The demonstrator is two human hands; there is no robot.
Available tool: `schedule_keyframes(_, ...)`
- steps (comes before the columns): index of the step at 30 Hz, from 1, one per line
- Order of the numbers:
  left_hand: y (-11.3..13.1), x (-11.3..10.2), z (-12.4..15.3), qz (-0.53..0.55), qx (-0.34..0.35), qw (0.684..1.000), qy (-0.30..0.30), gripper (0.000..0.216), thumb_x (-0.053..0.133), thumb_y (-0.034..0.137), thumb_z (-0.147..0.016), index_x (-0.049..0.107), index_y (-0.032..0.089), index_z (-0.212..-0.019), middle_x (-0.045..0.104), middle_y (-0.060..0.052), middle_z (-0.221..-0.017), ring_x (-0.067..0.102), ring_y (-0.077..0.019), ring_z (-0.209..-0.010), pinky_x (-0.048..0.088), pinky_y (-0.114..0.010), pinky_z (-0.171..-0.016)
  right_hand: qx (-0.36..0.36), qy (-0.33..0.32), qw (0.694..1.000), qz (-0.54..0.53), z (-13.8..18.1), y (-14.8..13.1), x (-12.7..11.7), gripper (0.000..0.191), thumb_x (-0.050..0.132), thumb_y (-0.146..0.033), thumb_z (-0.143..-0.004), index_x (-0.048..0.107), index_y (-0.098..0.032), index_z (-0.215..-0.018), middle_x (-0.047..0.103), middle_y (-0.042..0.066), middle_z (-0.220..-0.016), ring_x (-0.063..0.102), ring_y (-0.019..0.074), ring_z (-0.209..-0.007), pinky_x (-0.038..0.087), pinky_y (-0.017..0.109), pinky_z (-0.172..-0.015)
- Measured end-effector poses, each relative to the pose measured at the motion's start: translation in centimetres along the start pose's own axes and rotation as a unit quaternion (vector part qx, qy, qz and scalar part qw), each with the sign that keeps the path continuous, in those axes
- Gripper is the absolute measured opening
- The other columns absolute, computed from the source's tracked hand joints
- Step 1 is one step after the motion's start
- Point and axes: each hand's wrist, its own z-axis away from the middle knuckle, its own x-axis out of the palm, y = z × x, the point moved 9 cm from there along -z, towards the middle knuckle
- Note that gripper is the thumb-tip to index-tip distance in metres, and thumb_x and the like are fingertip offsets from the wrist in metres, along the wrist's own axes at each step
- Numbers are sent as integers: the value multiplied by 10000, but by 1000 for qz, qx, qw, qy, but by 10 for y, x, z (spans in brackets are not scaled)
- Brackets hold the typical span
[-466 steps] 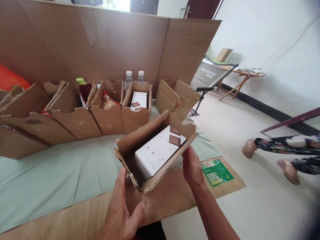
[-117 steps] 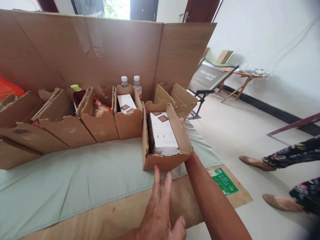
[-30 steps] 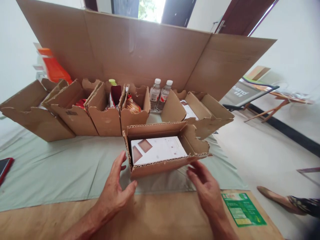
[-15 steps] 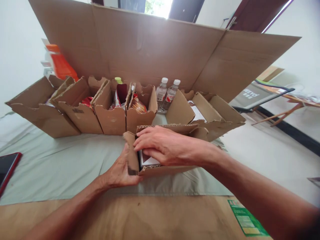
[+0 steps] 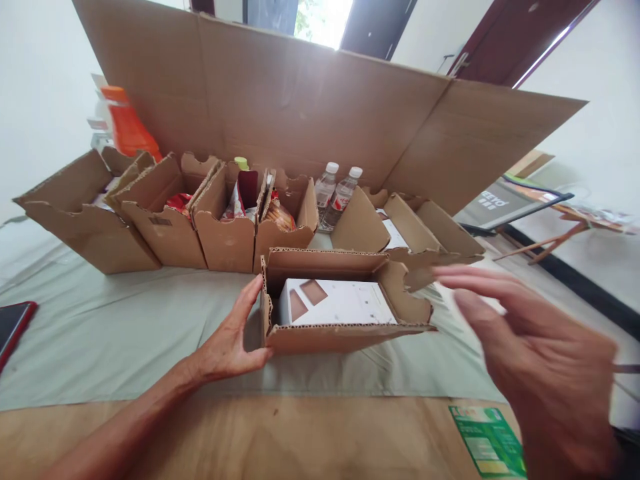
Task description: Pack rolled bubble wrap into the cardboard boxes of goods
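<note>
A low open cardboard tray (image 5: 345,337) lies on the pale green cloth (image 5: 125,333) in front of me. Inside it rests a white box with brown squares (image 5: 340,303), lying flat. My left hand (image 5: 231,337) cups the tray's left end, thumb at its front corner and fingers up along the side wall. My right hand (image 5: 530,347) hovers blurred to the right of the tray, above the cloth, fingers spread, holding nothing and touching nothing.
A row of cardboard trays (image 5: 165,220) with snack packets stands behind, backed by a tall cardboard sheet (image 5: 300,100). Two water bottles (image 5: 334,193), another tray with a white box (image 5: 400,230), an orange bottle (image 5: 127,127), a red phone (image 5: 13,327) and a green label (image 5: 487,440) lie around.
My right hand has lifted out of the tray and swung right, uncovering the white box. My left hand stays on the tray's left end.
</note>
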Motion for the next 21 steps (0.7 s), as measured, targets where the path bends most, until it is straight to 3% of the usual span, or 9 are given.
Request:
schedule_keyframes(1,-2,-1,3,-2,-11,1000,0,1051,724,243,-783,138,299,-1654,201,-138,-1719,216,-407,-1576,242,-635,-1253,68,45,997,2,14,27,-11,224,642,-454,-952,785,-304,-1039,769,52,-1105,685,280,-1094,475,464,-1049)
schedule_keyframes(3,-3,0,10,9,-33,999,-2,962,693,258,-809,215,296,-1643,242,-132,-1712,259,-401,-1564,319,-621,-1227,162,33,985,-49,46,72,-1,370,617,-596,-921,774,-287,-1051,765,71,-1100,684,310,-1080,498,487,-1016)
schedule_keyframes(6,-1,3,19,35,-59,998,11,890,651,255,-842,250,295,-1635,326,-128,-1681,374,-378,-1515,468,-561,-1145,199,-31,963,-178,92,108,38,479,539,-695,-918,746,-265,-877,746,77,-924,680,297,-896,564,445,-840)
schedule_keyframes(9,4,13,25,53,-75,996,17,862,640,225,-852,271,294,-1628,384,-133,-1647,438,-350,-1476,514,-523,-1107,223,5,952,-209,121,127,44,435,609,-620,-922,662,-256,-688,634,43,-686,577,232,-660,526,363,-623)
schedule_keyframes(12,7,29,16,87,-75,993,2,897,662,210,-827,266,302,-1626,379,-132,-1645,429,-339,-1477,506,-523,-1115,243,54,939,-238,121,141,37,450,615,-658,-900,652,-252,-710,626,31,-684,570,215,-638,521,350,-592)
schedule_keyframes(16,3,50,-19,127,-69,990,4,947,668,213,-806,218,299,-1635,303,-144,-1679,409,-348,-1483,542,-504,-1067,285,101,899,-317,93,164,39,513,677,-753,-789,712,-248,-869,724,50,-889,652,227,-779,565,380,-703)
schedule_keyframes(19,0,61,-45,113,-76,990,22,887,607,193,-834,226,269,-1632,355,-163,-1650,430,-355,-1464,544,-527,-1049,323,137,868,-352,90,176,40,490,707,-737,-766,733,-258,-869,734,75,-957,668,250,-827,565,436,-758)
schedule_keyframes(21,-1,62,-53,89,-85,992,36,851,585,178,-843,254,249,-1625,390,-166,-1631,443,-356,-1454,520,-546,-1077,296,123,900,-295,94,167,37,409,657,-665,-872,741,-268,-921,729,100,-1033,679,266,-900,568,465,-809)
